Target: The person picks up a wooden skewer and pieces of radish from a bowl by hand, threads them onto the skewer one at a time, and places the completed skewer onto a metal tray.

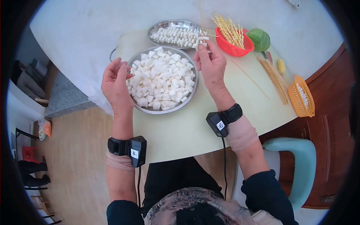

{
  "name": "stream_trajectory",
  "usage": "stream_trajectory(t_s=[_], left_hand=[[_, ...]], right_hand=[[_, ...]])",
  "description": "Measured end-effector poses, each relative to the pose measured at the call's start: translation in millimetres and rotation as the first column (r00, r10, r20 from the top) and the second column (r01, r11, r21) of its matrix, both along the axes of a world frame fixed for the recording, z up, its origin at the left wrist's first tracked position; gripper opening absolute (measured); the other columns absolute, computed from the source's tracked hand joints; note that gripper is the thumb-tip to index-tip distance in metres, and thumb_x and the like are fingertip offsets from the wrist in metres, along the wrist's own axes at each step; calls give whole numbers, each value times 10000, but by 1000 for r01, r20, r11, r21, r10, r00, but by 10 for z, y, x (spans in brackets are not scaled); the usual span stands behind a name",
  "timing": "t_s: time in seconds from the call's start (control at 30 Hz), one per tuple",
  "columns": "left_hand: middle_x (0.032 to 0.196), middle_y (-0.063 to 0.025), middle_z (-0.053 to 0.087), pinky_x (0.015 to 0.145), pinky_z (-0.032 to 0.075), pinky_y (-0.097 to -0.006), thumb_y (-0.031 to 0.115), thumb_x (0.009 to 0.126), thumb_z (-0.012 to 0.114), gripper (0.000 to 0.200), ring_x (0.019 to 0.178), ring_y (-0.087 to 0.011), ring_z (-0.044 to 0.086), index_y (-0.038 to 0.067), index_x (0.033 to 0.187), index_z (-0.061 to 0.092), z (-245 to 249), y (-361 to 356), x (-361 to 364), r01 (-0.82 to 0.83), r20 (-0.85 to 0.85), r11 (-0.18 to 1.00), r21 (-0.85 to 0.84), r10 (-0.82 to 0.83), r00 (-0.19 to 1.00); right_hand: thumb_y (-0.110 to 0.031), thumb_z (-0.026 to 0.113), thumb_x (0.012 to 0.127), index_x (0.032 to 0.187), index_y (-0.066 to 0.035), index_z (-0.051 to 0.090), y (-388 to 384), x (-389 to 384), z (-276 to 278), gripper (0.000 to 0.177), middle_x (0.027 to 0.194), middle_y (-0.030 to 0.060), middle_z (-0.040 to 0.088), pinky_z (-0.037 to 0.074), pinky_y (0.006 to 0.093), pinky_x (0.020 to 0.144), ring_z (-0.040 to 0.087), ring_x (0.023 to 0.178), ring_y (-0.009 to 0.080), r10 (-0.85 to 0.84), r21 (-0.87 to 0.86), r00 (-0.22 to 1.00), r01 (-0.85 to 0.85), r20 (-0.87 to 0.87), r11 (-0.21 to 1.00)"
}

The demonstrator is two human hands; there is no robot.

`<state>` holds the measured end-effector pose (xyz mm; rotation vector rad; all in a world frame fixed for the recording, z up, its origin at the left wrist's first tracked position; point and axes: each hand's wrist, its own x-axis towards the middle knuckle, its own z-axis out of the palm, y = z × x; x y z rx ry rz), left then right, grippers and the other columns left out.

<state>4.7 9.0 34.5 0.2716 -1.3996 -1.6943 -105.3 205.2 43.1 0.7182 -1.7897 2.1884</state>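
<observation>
A round metal bowl (192,92) full of white cut chunks (161,77) stands on the pale green board. My left hand (117,84) is over the bowl's left rim, its fingers loosely curled and apart, with nothing visible in them. My right hand (210,65) is above the bowl's upper right side, thumb and fingers closed on a skewer of white chunks (203,38); the fingers partly hide it. Just beyond, an oval metal tray (159,25) carries rows of skewered white chunks (174,35).
A red basket (229,48) holds skewers with yellowish pieces (230,32). Beside it are a green cabbage (258,39), bare wooden sticks (273,80), a corn cob (281,66) and an orange basket (300,98). One loose stick (249,79) lies on the board. A teal-backed chair (303,165) stands at right.
</observation>
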Motion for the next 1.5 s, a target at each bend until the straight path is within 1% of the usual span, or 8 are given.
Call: stream_trajectory(t_s=[0.37, 0.5, 0.57, 0.77, 0.9, 1.07, 1.17, 1.5], left_hand=[[764, -33, 640, 649, 456, -225, 109, 859, 637, 134, 701, -87, 587, -2, 930, 661, 250, 229, -283, 435, 325, 814, -386, -321, 890], [759, -82, 641, 643, 470, -277, 105, 772, 682, 103, 686, -168, 615, 21, 829, 669, 145, 242, -318, 451, 484, 579, -679, -108, 868], [752, -71, 605, 605, 463, -299, 70, 736, 702, 156, 644, -181, 587, 11, 878, 673, 163, 226, -323, 452, 488, 211, -867, 173, 855], [756, -98, 577, 628, 459, -320, 63, 701, 708, 166, 685, -233, 575, 29, 863, 690, 178, 321, -319, 457, 476, 131, -880, 229, 849], [749, -89, 567, 629, 454, -304, 49, 696, 706, 165, 694, -210, 578, 27, 859, 688, 207, 334, -291, 464, 493, 174, -869, 210, 844], [802, -43, 639, 614, 455, -230, 64, 804, 669, 134, 722, -113, 608, -5, 918, 658, 95, 243, -267, 305, 409, 745, -593, -47, 911], [841, -59, 659, 623, 469, -215, 89, 847, 644, 164, 748, -113, 627, -16, 974, 636, 144, 182, -164, 309, 343, 891, -333, -191, 920], [872, -75, 662, 639, 473, -225, 92, 856, 624, 202, 775, -122, 632, -20, 1023, 641, 96, 60, -41, 293, 315, 927, -234, -213, 925]], right_hand=[[-165, 586, 879, 1157, 1, 559, -9, -61, -101, 325, 698, 104, 627, 484, 285, 543, 605, 563, 161, -111, 124, 954, 151, -280, 981], [-159, 596, 860, 1148, -9, 563, -18, 72, -48, 327, 719, 149, 620, 483, 308, 543, 601, 558, 226, -119, 172, 920, 195, -372, 966], [-160, 604, 850, 1138, -14, 567, -19, 99, -33, 325, 743, 160, 619, 481, 325, 547, 602, 582, 264, -102, 216, 916, 198, -389, 956], [-164, 606, 846, 1143, -26, 558, -32, 159, -35, 331, 851, 167, 639, 487, 347, 569, 625, 648, 280, -78, 244, 904, 195, -421, 950], [-128, 606, 864, 1188, -32, 559, -50, 165, -41, 340, 713, 108, 571, 492, 278, 560, 545, 564, 166, -89, 207, 882, 206, -462, 956], [-167, 598, 853, 1139, -41, 556, -31, 186, -39, 316, 895, 147, 652, 496, 350, 577, 628, 656, 280, -93, 254, 872, 241, -481, 937], [-170, 602, 853, 1134, -41, 561, -46, 197, -61, 312, 892, 146, 652, 495, 347, 575, 626, 651, 275, -71, 267, 870, 227, -488, 937], [-169, 605, 856, 1159, -51, 563, -69, 212, -79, 328, 815, 148, 641, 482, 327, 558, 615, 628, 262, -28, 291, 896, 174, -443, 941]])
